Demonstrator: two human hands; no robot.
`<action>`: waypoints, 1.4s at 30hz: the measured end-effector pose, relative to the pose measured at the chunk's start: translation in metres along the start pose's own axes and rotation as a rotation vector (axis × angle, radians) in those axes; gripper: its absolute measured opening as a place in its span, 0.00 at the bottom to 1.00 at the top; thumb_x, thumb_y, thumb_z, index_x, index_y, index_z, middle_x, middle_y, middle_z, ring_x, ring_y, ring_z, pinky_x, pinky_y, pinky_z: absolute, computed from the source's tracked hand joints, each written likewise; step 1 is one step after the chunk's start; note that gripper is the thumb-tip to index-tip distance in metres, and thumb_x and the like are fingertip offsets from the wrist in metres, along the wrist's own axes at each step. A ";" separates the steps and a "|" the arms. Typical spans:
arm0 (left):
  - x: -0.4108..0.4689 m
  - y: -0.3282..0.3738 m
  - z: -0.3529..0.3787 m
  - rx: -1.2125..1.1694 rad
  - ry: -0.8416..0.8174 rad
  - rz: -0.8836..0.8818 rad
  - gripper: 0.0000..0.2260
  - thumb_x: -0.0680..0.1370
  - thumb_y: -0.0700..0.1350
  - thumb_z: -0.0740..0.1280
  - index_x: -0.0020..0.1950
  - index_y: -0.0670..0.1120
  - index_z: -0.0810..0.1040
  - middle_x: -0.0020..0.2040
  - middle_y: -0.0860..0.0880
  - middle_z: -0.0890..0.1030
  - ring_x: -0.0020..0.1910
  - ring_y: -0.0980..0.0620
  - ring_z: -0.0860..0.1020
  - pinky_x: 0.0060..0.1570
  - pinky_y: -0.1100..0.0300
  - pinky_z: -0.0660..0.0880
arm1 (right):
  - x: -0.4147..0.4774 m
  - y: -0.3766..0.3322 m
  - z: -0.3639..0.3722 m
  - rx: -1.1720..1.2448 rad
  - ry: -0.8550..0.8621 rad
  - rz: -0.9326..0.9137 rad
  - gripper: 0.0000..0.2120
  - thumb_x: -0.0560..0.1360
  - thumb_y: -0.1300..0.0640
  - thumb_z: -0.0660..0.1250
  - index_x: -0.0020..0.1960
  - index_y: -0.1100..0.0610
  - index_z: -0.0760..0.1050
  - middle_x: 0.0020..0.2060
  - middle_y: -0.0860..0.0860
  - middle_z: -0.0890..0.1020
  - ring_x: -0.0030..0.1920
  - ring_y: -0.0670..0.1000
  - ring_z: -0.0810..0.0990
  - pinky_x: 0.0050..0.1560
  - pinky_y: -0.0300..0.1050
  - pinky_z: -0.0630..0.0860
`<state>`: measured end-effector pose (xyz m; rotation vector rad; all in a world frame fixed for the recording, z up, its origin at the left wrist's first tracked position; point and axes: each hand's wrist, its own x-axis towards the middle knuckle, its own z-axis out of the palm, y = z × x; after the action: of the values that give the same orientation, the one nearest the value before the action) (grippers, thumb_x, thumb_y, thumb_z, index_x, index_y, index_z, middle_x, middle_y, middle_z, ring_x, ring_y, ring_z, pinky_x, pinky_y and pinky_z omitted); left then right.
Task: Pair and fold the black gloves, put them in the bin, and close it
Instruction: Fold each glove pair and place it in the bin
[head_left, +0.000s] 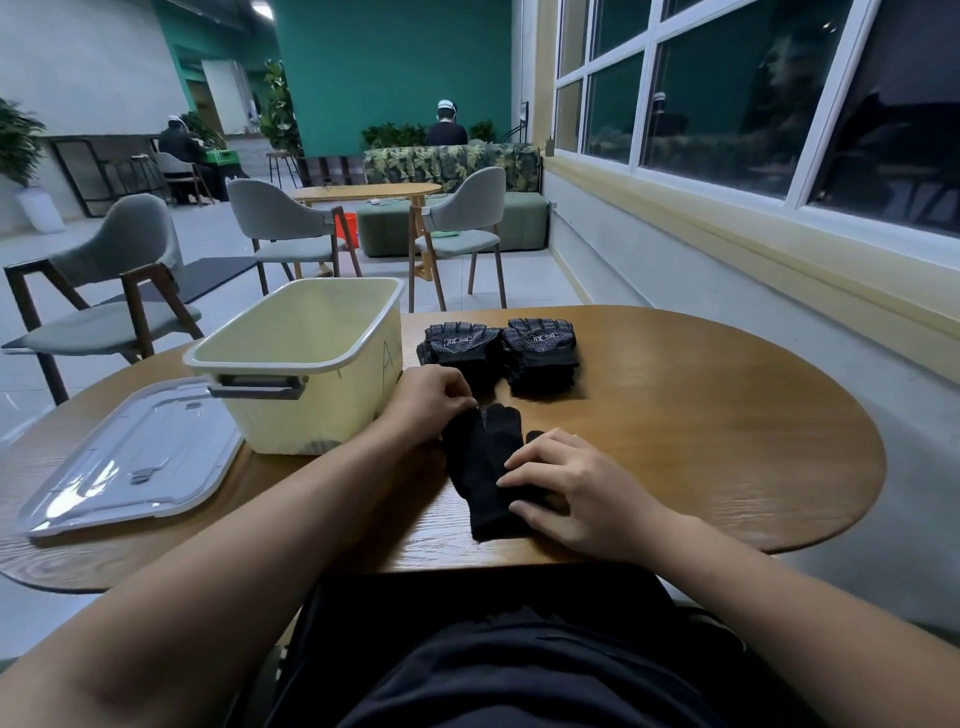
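A black glove pair (482, 462) lies flat near the table's front edge, fingers pointing away from me. My left hand (428, 397) pinches the glove's fingertips at the top left. My right hand (569, 486) presses its lower right part with spread fingers. Behind them sit two folded stacks of black gloves, one on the left (460, 345) and one on the right (540, 351). The cream bin (306, 358) stands open at the left, nothing visible inside. Its clear lid (132, 460) lies flat on the table to the bin's left.
The round wooden table (701, 415) has bare surface to the right of the gloves. Grey chairs (111, 291) and another table stand beyond. A window wall runs along the right. Two people sit far back.
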<state>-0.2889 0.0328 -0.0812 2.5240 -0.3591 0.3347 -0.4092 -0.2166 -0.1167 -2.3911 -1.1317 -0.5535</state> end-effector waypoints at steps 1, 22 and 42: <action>0.000 -0.001 -0.001 -0.019 0.014 -0.007 0.03 0.75 0.46 0.79 0.44 0.50 0.87 0.39 0.53 0.84 0.41 0.54 0.81 0.44 0.59 0.76 | 0.000 0.000 0.000 0.004 -0.003 0.002 0.12 0.81 0.45 0.71 0.62 0.48 0.84 0.58 0.44 0.81 0.61 0.49 0.78 0.64 0.51 0.74; 0.015 0.030 0.007 0.163 -0.142 0.148 0.04 0.75 0.47 0.78 0.48 0.51 0.88 0.45 0.55 0.81 0.50 0.53 0.80 0.50 0.59 0.74 | 0.000 -0.002 0.000 -0.006 -0.030 0.012 0.13 0.81 0.45 0.69 0.63 0.47 0.84 0.56 0.43 0.82 0.58 0.48 0.78 0.60 0.50 0.75; -0.024 0.024 -0.008 0.002 0.035 0.191 0.06 0.76 0.44 0.76 0.47 0.54 0.82 0.42 0.56 0.83 0.44 0.55 0.81 0.46 0.57 0.77 | 0.001 -0.005 -0.003 -0.019 -0.046 0.025 0.14 0.81 0.44 0.68 0.65 0.46 0.83 0.56 0.43 0.84 0.57 0.47 0.80 0.59 0.44 0.72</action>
<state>-0.3206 0.0225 -0.0705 2.4873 -0.5878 0.4523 -0.4131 -0.2149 -0.1130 -2.4426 -1.1185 -0.5050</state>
